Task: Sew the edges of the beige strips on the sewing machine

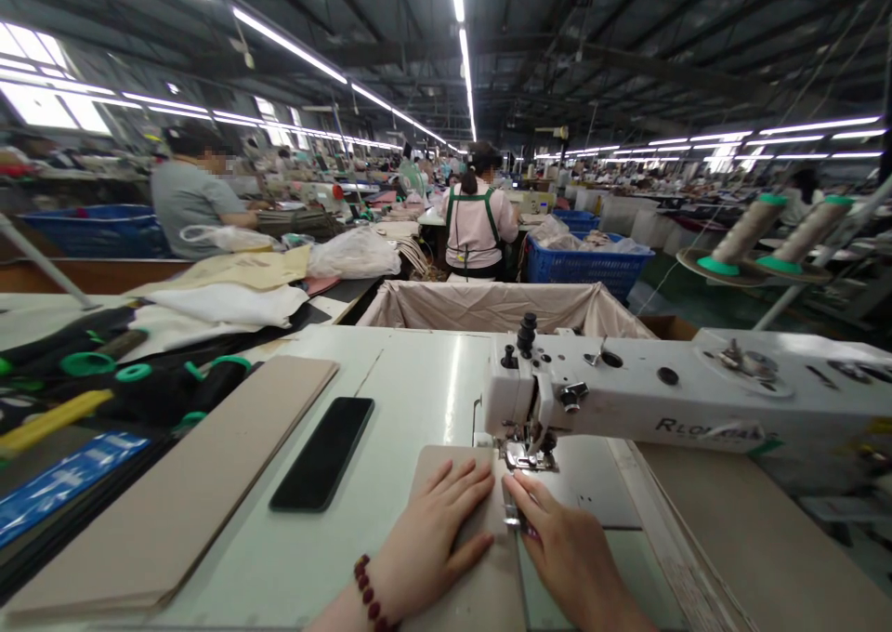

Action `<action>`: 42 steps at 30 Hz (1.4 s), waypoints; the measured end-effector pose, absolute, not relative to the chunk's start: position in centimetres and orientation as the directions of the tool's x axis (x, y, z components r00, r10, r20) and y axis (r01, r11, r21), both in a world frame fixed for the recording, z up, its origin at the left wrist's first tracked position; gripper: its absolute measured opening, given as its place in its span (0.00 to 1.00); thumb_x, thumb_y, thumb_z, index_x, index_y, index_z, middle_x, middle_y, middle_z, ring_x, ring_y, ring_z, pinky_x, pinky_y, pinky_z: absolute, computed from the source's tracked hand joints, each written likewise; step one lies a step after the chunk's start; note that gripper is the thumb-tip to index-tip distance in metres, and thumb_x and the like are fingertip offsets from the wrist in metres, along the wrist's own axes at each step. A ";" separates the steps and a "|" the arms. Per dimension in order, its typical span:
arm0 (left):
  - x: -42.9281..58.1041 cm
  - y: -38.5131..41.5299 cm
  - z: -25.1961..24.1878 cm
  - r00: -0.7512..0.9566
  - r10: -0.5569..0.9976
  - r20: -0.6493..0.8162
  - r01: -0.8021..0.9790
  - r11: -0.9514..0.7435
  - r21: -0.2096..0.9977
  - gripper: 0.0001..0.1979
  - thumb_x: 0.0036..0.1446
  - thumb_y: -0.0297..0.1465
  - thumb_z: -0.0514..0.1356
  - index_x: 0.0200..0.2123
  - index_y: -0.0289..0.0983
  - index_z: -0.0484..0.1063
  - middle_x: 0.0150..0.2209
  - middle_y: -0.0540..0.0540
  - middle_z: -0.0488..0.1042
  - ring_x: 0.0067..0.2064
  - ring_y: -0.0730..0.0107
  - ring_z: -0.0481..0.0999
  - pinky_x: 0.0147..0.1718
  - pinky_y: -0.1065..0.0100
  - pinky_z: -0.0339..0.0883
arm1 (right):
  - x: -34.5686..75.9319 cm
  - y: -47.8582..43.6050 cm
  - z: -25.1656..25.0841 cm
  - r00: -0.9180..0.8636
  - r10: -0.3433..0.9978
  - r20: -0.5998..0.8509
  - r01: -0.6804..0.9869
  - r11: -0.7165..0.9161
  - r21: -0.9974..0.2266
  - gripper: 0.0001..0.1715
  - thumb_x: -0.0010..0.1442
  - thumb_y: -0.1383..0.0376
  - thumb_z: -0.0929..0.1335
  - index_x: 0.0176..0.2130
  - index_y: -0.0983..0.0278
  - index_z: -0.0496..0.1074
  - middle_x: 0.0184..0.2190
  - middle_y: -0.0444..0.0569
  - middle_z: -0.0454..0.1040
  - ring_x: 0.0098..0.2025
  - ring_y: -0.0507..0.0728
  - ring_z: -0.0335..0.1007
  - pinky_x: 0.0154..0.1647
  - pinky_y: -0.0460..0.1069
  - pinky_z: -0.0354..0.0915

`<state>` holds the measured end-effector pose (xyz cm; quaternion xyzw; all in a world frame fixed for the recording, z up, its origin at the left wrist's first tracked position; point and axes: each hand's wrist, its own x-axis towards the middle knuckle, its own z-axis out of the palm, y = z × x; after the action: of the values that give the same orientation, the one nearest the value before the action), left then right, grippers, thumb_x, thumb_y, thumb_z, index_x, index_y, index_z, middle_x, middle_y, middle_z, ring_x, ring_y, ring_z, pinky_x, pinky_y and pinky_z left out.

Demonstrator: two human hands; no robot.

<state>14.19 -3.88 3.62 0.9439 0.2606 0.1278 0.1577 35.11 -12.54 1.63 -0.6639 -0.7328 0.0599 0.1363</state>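
Observation:
My left hand (428, 534) lies flat with fingers spread on a beige fabric piece (456, 483), pressing it onto the sewing table. My right hand (568, 544) rests beside it on the right, fingers stretched forward along the fabric's edge just in front of the presser foot (528, 457). The white sewing machine (669, 400) reaches in from the right, its needle end directly above the fabric. A dark bead bracelet (368, 595) sits on my left wrist.
A black phone (321, 453) lies left of the fabric. A stack of beige panels (181, 483) sits further left, beside black and green items (125, 381). A cloth-lined bin (498, 307) stands behind the table. Thread cones (745, 232) at right. Other people work beyond.

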 end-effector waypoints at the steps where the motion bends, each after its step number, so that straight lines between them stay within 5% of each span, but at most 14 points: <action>1: 14.2 -3.8 3.6 0.833 0.530 0.158 0.450 -0.815 0.364 0.30 0.65 0.39 0.56 0.67 0.45 0.51 0.66 0.48 0.55 0.66 0.58 0.54 0.64 0.50 0.48 | 35.1 -12.5 1.6 -0.080 0.989 0.122 0.955 0.111 -0.273 0.45 0.53 0.79 0.60 0.65 0.53 0.52 0.63 0.41 0.58 0.53 0.58 0.68 0.52 0.54 0.68; 10: 13.9 -3.4 3.2 0.820 0.546 0.171 0.476 -0.817 0.327 0.23 0.66 0.35 0.55 0.64 0.47 0.58 0.63 0.49 0.60 0.64 0.58 0.57 0.64 0.48 0.47 | 35.2 -12.5 1.6 -0.078 0.989 0.125 0.946 0.113 -0.305 0.45 0.54 0.79 0.60 0.65 0.51 0.51 0.63 0.41 0.58 0.54 0.58 0.67 0.53 0.53 0.67; 15: 13.4 -3.3 2.8 0.768 0.606 0.209 0.534 -0.785 0.314 0.21 0.66 0.33 0.54 0.61 0.49 0.62 0.62 0.48 0.62 0.63 0.55 0.58 0.63 0.42 0.39 | 35.2 -12.7 1.5 -0.079 0.990 0.115 0.945 0.112 -0.308 0.44 0.55 0.79 0.59 0.65 0.51 0.52 0.63 0.41 0.58 0.53 0.58 0.67 0.52 0.54 0.68; 42: 13.3 -3.5 2.8 0.721 0.674 0.163 0.600 -0.724 0.340 0.19 0.67 0.33 0.52 0.59 0.54 0.63 0.63 0.51 0.60 0.64 0.55 0.55 0.62 0.38 0.38 | 35.5 -12.7 1.3 -0.079 0.991 0.112 0.933 0.113 -0.341 0.41 0.57 0.78 0.60 0.64 0.49 0.54 0.64 0.38 0.56 0.53 0.57 0.67 0.53 0.53 0.66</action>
<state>13.25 -3.48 2.84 0.9180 0.3468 0.1391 0.1327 35.45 -12.71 1.30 -0.6598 -0.7289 0.0905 0.1586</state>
